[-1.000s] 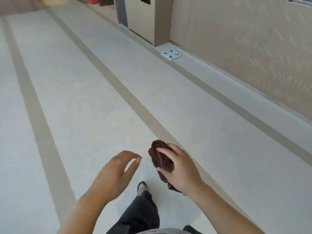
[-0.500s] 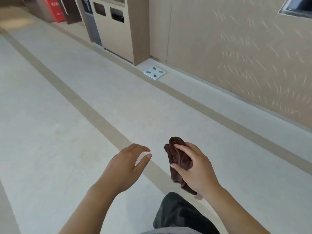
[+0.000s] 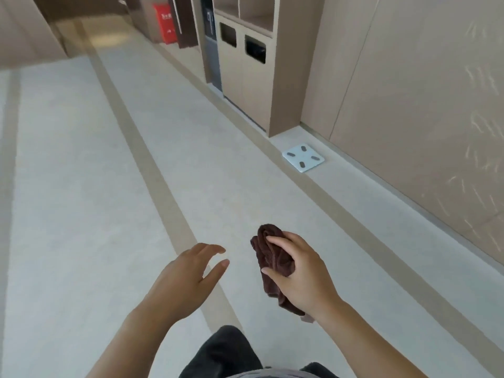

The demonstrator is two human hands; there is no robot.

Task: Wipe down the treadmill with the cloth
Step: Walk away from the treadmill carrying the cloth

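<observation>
My right hand (image 3: 302, 274) grips a bunched dark brown cloth (image 3: 272, 257) in front of me, low in the head view, with fingers and thumb curled round it. A loose end of the cloth hangs below the wrist. My left hand (image 3: 188, 279) hovers a short way to the left of the cloth, fingers relaxed and slightly bent, holding nothing. The two hands are apart. No treadmill is in view.
I stand on a pale floor with tan stripes (image 3: 152, 170). A white bathroom scale (image 3: 303, 157) lies by the beige wall at right. Beyond it stands a cabinet with two bin openings (image 3: 242, 47), then a red box (image 3: 165, 23). My dark trouser leg (image 3: 226, 350) shows below.
The view has lifted and turned, bringing the cabinet, scale and red box further into frame. Both hands keep the same pose, the right still gripping the cloth.
</observation>
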